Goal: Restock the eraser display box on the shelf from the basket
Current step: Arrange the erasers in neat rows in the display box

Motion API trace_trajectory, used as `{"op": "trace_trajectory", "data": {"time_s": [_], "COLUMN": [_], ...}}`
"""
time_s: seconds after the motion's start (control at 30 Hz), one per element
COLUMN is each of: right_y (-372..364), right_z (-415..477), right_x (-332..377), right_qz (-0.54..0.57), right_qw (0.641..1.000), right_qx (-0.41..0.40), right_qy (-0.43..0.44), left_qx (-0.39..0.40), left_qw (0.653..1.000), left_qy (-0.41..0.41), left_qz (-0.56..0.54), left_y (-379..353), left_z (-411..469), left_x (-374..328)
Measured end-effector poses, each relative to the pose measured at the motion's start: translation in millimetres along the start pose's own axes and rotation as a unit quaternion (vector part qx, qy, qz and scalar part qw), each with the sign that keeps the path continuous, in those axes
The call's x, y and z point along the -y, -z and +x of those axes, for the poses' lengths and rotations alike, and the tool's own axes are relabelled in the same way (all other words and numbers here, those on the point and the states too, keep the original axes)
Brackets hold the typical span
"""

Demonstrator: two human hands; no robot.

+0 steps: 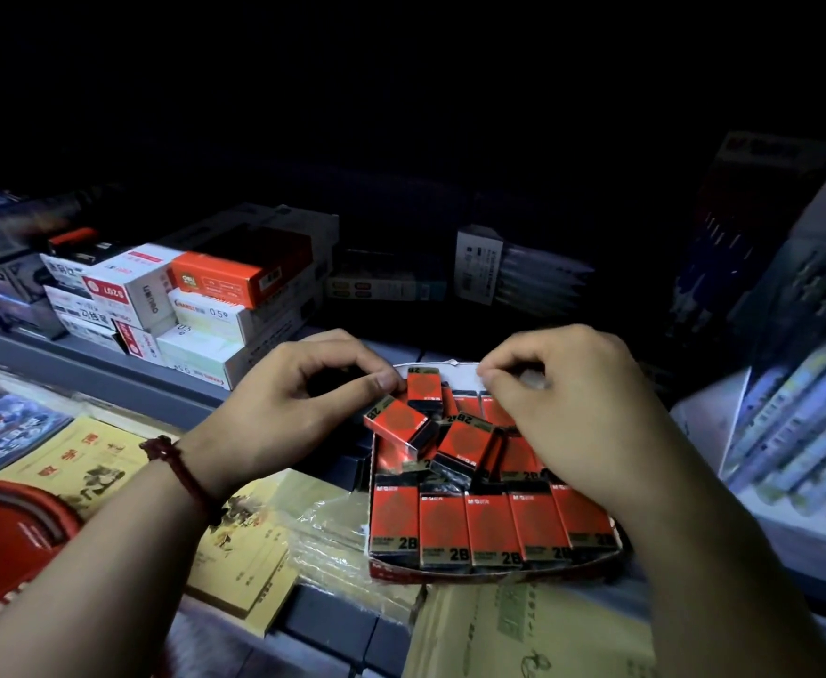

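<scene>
Now my left hand (303, 408) pinches a red-and-black boxed eraser (423, 390) at the far end of the red cardboard display box (450, 574); my right hand (572, 408) curls above that end, grip unclear.

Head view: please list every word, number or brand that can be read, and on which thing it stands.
"2B": on the erasers in the display box, both the front row and the loose ones behind.
"M&G": small, at the top of the front-row erasers.
"0.5": on the white boxes at the left.
Chinese print on the yellow booklets: too blurred to read.
All other print: too small or too dark to read.
</scene>
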State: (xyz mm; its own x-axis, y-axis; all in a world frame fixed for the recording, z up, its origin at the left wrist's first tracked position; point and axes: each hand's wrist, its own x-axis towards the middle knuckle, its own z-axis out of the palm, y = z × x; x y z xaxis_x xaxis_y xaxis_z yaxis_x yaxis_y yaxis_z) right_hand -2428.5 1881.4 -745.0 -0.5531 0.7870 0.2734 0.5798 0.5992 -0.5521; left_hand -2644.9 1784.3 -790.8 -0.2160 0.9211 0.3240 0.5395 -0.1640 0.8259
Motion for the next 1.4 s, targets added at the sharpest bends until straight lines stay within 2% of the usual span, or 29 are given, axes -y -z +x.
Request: {"op": "trace_trajectory", "data": {"time_s": [0.07, 0.33, 0.47, 0.73, 0.9, 1.1, 1.2, 1.4], "right_y": [-2.6, -10.4, -10.5, -14.4, -15.4, -14.2, -15.9, -15.0], "right_z": [0.7, 3.7, 3.4, 5.9, 7.9, 5.5, 3.9, 2.3], "right_x": [4.9, 0.5, 0.4, 1.5, -2.2, -4.6, -4.6, -8.2], "right_qz": [0.045, 0.061, 0.106, 0.228, 0.261, 0.274, 0.258, 0.254], "right_qw": [0.999, 0.996, 0.993, 0.97, 0.962, 0.96, 0.964, 0.967], "right_qx": [0.025, 0.058, 0.048, 0.04, 0.032, 0.023, 0.047, 0.038], "right_qy": [0.009, -0.006, -0.008, -0.07, -0.074, -0.046, -0.029, -0.006], "left_qx": [0.012, 0.035, 0.039, 0.051, 0.05, -0.055, -0.051, -0.057], "left_qw": [1.0, 0.999, 0.997, 0.993, 0.994, 0.997, 0.994, 0.985], "left_qy": [0.001, 0.021, 0.038, 0.034, 0.025, -0.007, 0.031, 0.071], "left_qz": [0.01, -0.015, -0.064, -0.106, -0.091, -0.049, -0.092, -0.146], "left_y": [-0.5, -0.4, -1.1, -1.4, -2.0, -14.1, -20.4, -25.0], "left_z": [0.3, 0.8, -0.8, -1.1, -2.9, 1.0, 1.9, 3.3], "left_x": [-0.3, -5.2, -8.8, -10.1, -9.2, -16.5, -22.5, -28.6]}}
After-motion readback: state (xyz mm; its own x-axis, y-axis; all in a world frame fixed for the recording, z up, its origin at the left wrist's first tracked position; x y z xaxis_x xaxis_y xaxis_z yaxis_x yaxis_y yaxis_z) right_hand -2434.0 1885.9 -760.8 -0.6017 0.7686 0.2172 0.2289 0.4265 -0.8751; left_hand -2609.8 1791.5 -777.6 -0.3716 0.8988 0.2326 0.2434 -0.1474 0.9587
